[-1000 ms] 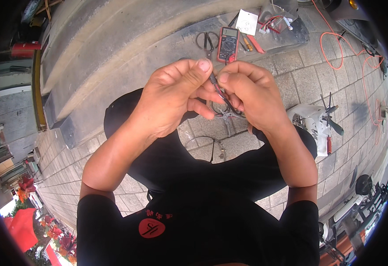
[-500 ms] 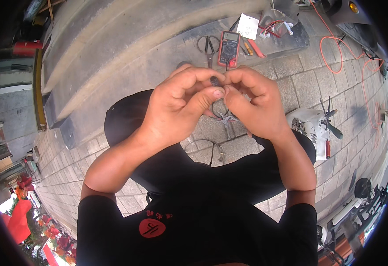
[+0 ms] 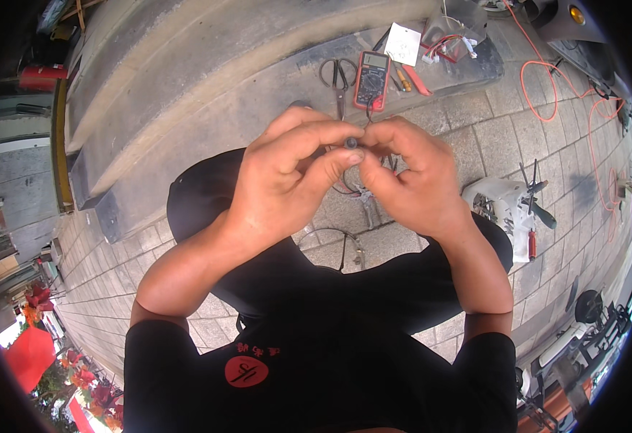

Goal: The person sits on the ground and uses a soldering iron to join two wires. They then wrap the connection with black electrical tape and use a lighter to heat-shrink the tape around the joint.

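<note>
Between my fingertips is a small dark cylindrical piece [image 3: 351, 143], its round end facing up at me. My left hand [image 3: 287, 173] pinches it between thumb and bent forefinger. Closed in a pinch too, my right hand [image 3: 415, 177] meets the left one at the piece's right side; its thumb and finger cover whatever part they grip. Thin dark wire shows behind the fingers. Below the hands, on the paving between my knees, lies a grey metal plier-like tool [image 3: 367, 206], partly hidden by the right hand. A thin dark cable [image 3: 343, 249] curves nearer to me.
On the low step ahead are scissors [image 3: 340, 83], a red-framed multimeter [image 3: 372, 81], a white card [image 3: 403, 43], a red-handled tool [image 3: 418, 81] and a connector wire bundle [image 3: 449, 47]. A white plastic part [image 3: 500, 206] lies right of my knee. An orange cord [image 3: 524, 79] trails at right.
The dark piece has come slightly nearer to me, and its round end now faces up more. My right hand has shifted a little nearer and to the left, still pinched.
</note>
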Motion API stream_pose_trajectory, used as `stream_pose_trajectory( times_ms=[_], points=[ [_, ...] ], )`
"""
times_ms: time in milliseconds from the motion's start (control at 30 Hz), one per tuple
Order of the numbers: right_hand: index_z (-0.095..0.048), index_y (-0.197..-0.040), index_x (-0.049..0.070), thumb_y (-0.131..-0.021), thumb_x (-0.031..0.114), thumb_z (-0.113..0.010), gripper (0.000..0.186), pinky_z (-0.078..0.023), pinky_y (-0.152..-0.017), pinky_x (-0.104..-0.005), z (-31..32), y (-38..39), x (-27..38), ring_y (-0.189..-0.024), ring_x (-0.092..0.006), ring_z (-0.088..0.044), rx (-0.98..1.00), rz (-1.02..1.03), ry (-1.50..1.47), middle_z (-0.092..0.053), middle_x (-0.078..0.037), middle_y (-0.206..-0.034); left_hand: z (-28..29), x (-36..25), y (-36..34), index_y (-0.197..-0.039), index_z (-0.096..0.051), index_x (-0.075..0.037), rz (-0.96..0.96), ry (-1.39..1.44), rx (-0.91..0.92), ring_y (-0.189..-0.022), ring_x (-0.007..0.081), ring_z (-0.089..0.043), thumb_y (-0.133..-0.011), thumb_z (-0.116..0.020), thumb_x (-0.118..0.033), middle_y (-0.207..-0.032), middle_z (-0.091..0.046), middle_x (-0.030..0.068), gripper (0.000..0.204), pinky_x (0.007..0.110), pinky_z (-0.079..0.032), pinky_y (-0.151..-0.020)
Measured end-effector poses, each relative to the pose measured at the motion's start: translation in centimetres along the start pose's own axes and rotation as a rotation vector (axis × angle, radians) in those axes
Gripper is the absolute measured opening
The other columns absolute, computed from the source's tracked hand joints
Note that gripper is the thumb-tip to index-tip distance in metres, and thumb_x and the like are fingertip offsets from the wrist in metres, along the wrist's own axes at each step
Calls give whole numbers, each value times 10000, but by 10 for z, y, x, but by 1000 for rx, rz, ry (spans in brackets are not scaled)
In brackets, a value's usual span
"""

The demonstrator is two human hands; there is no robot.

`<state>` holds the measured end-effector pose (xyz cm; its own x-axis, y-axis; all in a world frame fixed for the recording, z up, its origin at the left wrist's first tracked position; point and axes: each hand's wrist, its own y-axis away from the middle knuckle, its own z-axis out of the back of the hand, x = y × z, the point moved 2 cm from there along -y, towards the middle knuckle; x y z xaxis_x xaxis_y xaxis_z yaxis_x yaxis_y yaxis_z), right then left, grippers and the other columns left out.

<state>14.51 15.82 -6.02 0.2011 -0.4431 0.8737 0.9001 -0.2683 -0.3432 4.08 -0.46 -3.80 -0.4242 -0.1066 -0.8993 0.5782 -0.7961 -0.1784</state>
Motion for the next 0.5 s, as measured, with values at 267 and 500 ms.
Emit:
stream_pose_trajectory(
  times_ms=[267,500],
  points=[
    [-635,-1052,23,-826,17,-738,248,-574,-706,-340,-3,0,1,-786,-224,-699,-66,83,64,-689,-109,-922,1,-4,-1,-1184,-697,26,-56,-52,-6,-904,154,-694,-930,-720,17,-1157,-619,114,255,252,-624,-746],
    [-603,-1000,27,-824,34,-750,229,-552,-635,-350,-7,15,9,-742,-245,-679,-15,100,5,-664,-98,-873,-7,-6,19,-1167,-637,44,244,424,20,-1005,151,-654,-955,-688,34,-1160,-609,95,218,260,-601,-786]
  ],
)
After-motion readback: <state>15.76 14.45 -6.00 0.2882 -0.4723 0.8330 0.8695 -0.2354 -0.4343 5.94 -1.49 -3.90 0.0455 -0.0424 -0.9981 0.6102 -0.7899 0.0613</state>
